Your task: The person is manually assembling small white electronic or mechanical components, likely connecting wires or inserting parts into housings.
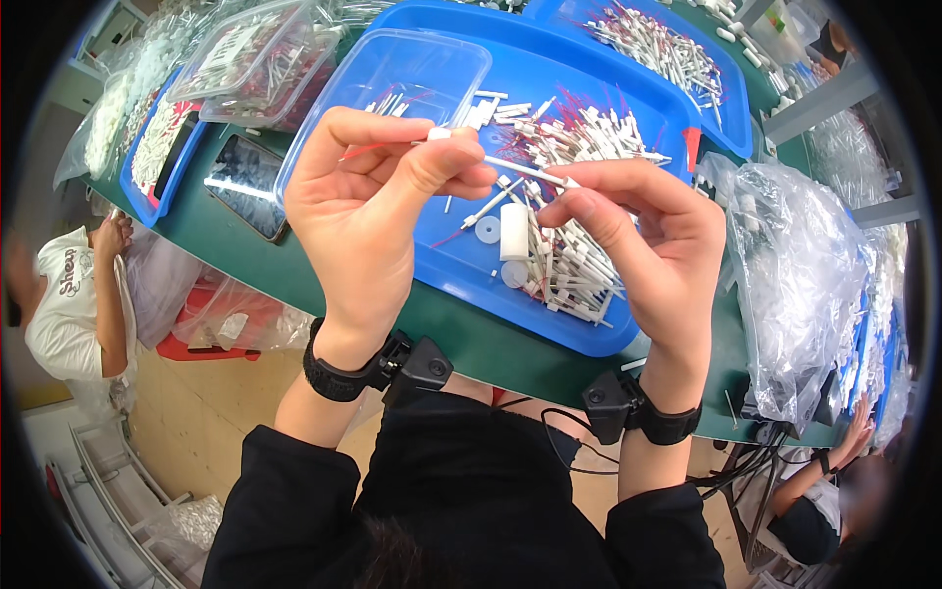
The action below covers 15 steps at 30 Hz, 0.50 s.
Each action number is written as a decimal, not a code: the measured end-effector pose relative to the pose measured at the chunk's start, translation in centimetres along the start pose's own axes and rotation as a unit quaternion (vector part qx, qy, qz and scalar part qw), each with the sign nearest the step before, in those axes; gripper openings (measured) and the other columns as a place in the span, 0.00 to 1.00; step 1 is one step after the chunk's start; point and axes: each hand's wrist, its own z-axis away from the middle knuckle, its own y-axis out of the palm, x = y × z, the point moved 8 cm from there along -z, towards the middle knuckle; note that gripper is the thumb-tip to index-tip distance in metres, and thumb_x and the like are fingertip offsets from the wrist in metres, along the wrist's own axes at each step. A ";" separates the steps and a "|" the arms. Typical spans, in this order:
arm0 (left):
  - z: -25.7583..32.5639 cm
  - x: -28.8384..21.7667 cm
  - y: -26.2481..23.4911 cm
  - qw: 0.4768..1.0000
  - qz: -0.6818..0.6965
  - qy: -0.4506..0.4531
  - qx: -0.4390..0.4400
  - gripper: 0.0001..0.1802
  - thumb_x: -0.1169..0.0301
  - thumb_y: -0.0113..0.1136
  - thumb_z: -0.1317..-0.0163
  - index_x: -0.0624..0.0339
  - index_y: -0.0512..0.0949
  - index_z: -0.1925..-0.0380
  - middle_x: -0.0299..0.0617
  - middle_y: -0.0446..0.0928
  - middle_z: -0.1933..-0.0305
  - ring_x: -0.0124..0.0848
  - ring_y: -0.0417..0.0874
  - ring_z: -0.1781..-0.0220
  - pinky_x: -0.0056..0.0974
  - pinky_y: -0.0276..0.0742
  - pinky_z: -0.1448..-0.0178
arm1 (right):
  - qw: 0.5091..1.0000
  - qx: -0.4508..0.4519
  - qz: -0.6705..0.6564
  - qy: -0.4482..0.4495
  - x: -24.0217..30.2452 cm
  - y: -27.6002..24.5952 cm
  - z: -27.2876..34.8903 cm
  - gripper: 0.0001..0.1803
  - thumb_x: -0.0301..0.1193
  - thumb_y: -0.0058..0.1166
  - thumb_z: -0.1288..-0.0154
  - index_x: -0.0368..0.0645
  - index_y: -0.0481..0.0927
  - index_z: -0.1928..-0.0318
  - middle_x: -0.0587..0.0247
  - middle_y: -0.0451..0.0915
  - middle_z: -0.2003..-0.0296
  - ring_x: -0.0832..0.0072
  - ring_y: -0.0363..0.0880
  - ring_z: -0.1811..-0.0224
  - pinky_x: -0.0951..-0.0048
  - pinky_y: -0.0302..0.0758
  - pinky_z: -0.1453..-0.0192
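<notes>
A thin white rod (522,169) spans the gap between my two hands, over a blue tray (453,261). My left hand (365,211) pinches a white end piece at its left end, and a red wire trails from there across the fingers. Thumb and forefinger of my right hand (653,250) grip the rod's other end. Beneath lies a heap of similar white rods (579,270), several with red wires. A white cylinder (513,233) stands beside two pale discs, the upper disc (488,230) and the lower disc (514,274).
A clear plastic box (432,61) holding some rods sits inside the tray's left part. Left of it a phone (245,187) lies on the green table (285,270). Another blue tray (731,93) is behind, and clear plastic bags (795,275) are at right. Other people work on both sides.
</notes>
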 end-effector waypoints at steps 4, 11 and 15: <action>0.2 -1.0 0.2 0.998 -0.031 0.055 0.021 0.07 0.85 0.60 0.39 0.70 0.71 0.65 0.57 0.82 0.66 0.40 0.87 0.67 0.39 0.88 0.62 | 0.994 0.006 0.099 -0.048 0.6 -0.2 0.1 0.07 0.22 0.61 0.41 0.39 0.86 0.61 0.64 0.85 0.72 0.83 0.79 0.72 0.83 0.73 0.66; 0.3 -0.7 0.0 0.999 -0.001 0.043 0.014 0.07 0.86 0.60 0.40 0.70 0.71 0.65 0.57 0.82 0.67 0.39 0.87 0.67 0.40 0.88 0.61 | 0.996 0.014 0.079 -0.045 0.2 0.1 0.0 0.07 0.22 0.61 0.40 0.39 0.86 0.61 0.64 0.85 0.72 0.83 0.79 0.72 0.82 0.73 0.67; 0.7 -0.3 0.9 0.998 -0.033 0.037 0.040 0.07 0.86 0.60 0.40 0.71 0.73 0.64 0.55 0.82 0.66 0.39 0.87 0.65 0.37 0.87 0.60 | 0.995 0.013 0.086 -0.051 0.2 0.3 0.1 0.07 0.22 0.62 0.42 0.41 0.86 0.62 0.65 0.84 0.73 0.82 0.78 0.74 0.81 0.73 0.69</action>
